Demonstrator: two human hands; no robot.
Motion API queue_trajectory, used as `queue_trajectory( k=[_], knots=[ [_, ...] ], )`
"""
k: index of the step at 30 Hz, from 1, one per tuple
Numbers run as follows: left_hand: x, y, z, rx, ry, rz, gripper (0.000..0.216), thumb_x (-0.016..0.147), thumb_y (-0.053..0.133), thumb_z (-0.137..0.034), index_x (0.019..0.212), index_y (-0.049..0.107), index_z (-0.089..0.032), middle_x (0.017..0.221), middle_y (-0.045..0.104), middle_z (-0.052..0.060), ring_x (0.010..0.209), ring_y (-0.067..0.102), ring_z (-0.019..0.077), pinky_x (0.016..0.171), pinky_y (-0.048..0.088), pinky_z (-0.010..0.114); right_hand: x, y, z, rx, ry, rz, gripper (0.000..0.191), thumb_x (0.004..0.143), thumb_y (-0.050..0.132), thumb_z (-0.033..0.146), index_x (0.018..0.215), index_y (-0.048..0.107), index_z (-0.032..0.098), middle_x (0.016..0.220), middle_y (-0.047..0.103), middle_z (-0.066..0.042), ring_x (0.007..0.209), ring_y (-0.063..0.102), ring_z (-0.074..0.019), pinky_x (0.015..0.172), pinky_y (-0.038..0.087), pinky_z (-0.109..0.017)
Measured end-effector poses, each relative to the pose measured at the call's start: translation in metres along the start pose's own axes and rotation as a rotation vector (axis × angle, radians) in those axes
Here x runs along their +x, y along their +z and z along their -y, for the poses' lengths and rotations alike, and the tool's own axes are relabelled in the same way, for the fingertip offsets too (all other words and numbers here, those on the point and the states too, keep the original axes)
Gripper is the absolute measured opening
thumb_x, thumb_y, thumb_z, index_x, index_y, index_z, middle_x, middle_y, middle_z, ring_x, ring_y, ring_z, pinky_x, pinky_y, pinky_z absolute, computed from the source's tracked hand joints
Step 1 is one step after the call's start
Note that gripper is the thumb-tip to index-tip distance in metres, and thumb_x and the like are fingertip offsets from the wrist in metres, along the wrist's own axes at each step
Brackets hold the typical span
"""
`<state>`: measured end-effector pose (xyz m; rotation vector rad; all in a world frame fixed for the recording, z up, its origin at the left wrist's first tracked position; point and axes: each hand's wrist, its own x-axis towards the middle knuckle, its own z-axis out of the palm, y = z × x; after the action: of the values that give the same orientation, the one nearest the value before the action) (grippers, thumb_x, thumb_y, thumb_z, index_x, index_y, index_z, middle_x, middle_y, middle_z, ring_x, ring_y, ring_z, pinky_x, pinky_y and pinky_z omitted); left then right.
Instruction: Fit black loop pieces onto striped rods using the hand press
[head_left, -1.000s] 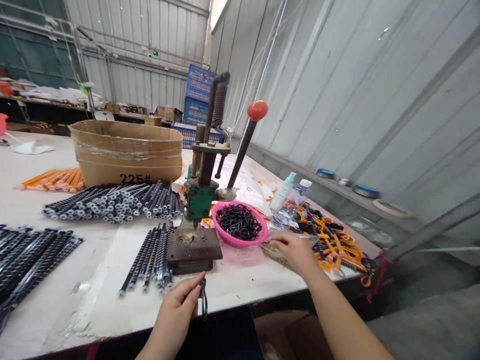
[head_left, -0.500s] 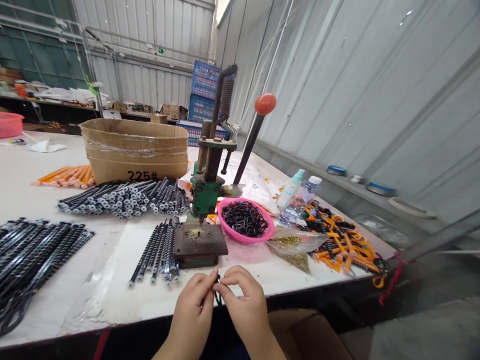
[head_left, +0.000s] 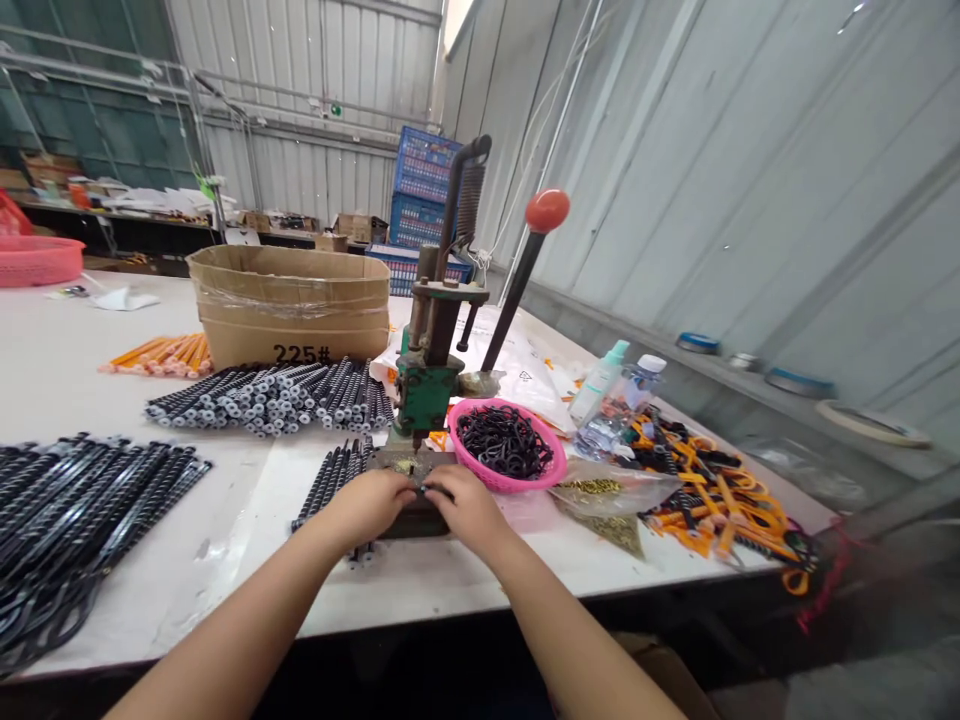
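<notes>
Walls and worktop: Corrugated metal walls (head_left: 712,150) rose behind a pale worktop (head_left: 225,580) crowded with parts.
Press: A green press (head_left: 425,398) stood straight ahead of both hands, its lever (head_left: 514,300) leaning right under a red knob (head_left: 547,211).
Left hand: Its grip (head_left: 411,487) was pinched on a small dark piece (head_left: 422,489).
Right hand: Its grip (head_left: 430,489) closed on the same piece from the other side.
Small dark piece: It sat between the fingertips over the press base (head_left: 437,462), mostly hidden by them.
Left side: A few striped rods (head_left: 330,478) lay against the base, partly covered by the left hand; a larger rod pile (head_left: 270,402) fronted a cardboard box (head_left: 292,305).
Right side: A pink basket (head_left: 517,484) of black loops (head_left: 502,440) stood close by the right hand; beyond it were a clear bag (head_left: 637,490), two bottles (head_left: 598,385) and tangled orange straps (head_left: 712,490).
</notes>
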<state>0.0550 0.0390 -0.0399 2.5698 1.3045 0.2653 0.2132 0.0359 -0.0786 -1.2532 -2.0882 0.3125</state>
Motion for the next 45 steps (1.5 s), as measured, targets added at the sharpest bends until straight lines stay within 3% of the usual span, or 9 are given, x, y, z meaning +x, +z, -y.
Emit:
queue_trajectory(
  k=[8, 21, 25, 26, 28, 32, 36, 40, 45],
  knots=[
    [0.03, -0.001, 0.03, 0.108, 0.007, -0.05, 0.031, 0.075, 0.035, -0.016, 0.094, 0.058, -0.025, 0.092, 0.064, 0.003, 0.08, 0.057, 0.0185, 0.067, 0.042, 0.026, 0.037, 0.023, -0.021, -0.146, -0.026, -0.044, 0.016, 0.071, 0.048, 0.013, 0.081, 0.06, 0.013, 0.086, 0.06, -0.008, 0.088, 0.049, -0.0188, 0.082, 0.038, -0.032],
    [0.019, 0.011, 0.033, 0.33, 0.062, -0.07, 0.033, 0.075, 0.036, -0.014, 0.104, 0.049, -0.022, 0.087, 0.061, 0.006, 0.075, 0.057, 0.0205, 0.06, 0.043, 0.029, 0.022, -0.002, 0.001, -0.319, -0.213, 0.072, 0.022, 0.073, 0.044, 0.011, 0.085, 0.061, 0.016, 0.083, 0.062, -0.008, 0.083, 0.053, -0.0199, 0.078, 0.039, -0.037],
    [0.017, 0.011, 0.032, 0.407, 0.074, -0.04, 0.038, 0.072, 0.038, -0.01, 0.108, 0.046, -0.021, 0.081, 0.06, 0.008, 0.068, 0.057, 0.0211, 0.057, 0.042, 0.03, 0.046, -0.068, 0.041, -0.25, -0.284, -0.408, 0.023, 0.075, 0.044, 0.022, 0.092, 0.059, 0.014, 0.097, 0.057, -0.008, 0.094, 0.049, -0.0188, 0.081, 0.036, -0.037],
    [0.018, 0.011, 0.031, 0.421, 0.076, -0.029, 0.039, 0.072, 0.039, -0.01, 0.108, 0.046, -0.021, 0.081, 0.06, 0.008, 0.067, 0.057, 0.0209, 0.056, 0.042, 0.03, 0.061, -0.092, 0.05, -0.199, -0.239, -0.634, 0.03, 0.075, 0.044, 0.029, 0.096, 0.057, 0.012, 0.108, 0.051, -0.009, 0.104, 0.043, -0.0206, 0.083, 0.034, -0.038],
    [0.019, 0.009, 0.031, 0.441, 0.081, -0.01, 0.038, 0.072, 0.039, -0.011, 0.108, 0.046, -0.022, 0.082, 0.06, 0.008, 0.066, 0.058, 0.0206, 0.056, 0.041, 0.03, 0.095, -0.141, 0.064, -0.055, -0.089, -0.756, 0.048, 0.078, 0.028, 0.038, 0.101, 0.051, 0.004, 0.122, 0.036, -0.011, 0.115, 0.029, -0.0226, 0.08, 0.033, -0.034],
    [0.02, 0.006, 0.03, 0.458, 0.085, -0.001, 0.039, 0.072, 0.038, -0.01, 0.109, 0.046, -0.022, 0.08, 0.06, 0.009, 0.065, 0.058, 0.0209, 0.054, 0.041, 0.029, 0.13, -0.216, 0.069, 0.374, 0.125, -0.385, 0.077, 0.071, -0.009, 0.038, 0.078, 0.055, -0.003, 0.109, 0.048, -0.007, 0.095, 0.047, -0.0142, 0.061, 0.035, -0.028],
    [0.019, 0.006, 0.031, 0.442, 0.1, -0.021, 0.038, 0.072, 0.039, -0.012, 0.108, 0.047, -0.022, 0.079, 0.06, 0.009, 0.063, 0.058, 0.0208, 0.054, 0.04, 0.029, 0.081, -0.236, 0.08, 0.473, 0.067, -0.099, 0.05, 0.073, 0.023, 0.038, 0.053, 0.054, 0.005, 0.059, 0.061, 0.006, 0.058, 0.054, -0.0033, 0.056, 0.034, -0.029],
    [0.02, 0.008, 0.035, 0.425, 0.115, -0.027, 0.037, 0.074, 0.038, -0.013, 0.108, 0.047, -0.023, 0.079, 0.06, 0.008, 0.065, 0.057, 0.0199, 0.055, 0.04, 0.028, 0.011, -0.197, 0.102, 0.004, -0.064, 0.709, 0.015, 0.054, 0.061, 0.032, 0.062, 0.064, 0.019, 0.061, 0.065, 0.002, 0.058, 0.056, -0.0095, 0.056, 0.038, -0.027],
    [0.024, 0.011, 0.04, 0.405, 0.151, -0.006, 0.038, 0.073, 0.037, -0.012, 0.109, 0.047, -0.022, 0.078, 0.06, 0.008, 0.068, 0.057, 0.0209, 0.056, 0.039, 0.028, -0.028, -0.104, 0.084, -0.475, -0.643, 0.804, 0.01, 0.055, 0.057, 0.01, 0.055, 0.06, 0.02, 0.048, 0.059, -0.003, 0.051, 0.048, -0.0128, 0.06, 0.035, -0.029]
  ],
)
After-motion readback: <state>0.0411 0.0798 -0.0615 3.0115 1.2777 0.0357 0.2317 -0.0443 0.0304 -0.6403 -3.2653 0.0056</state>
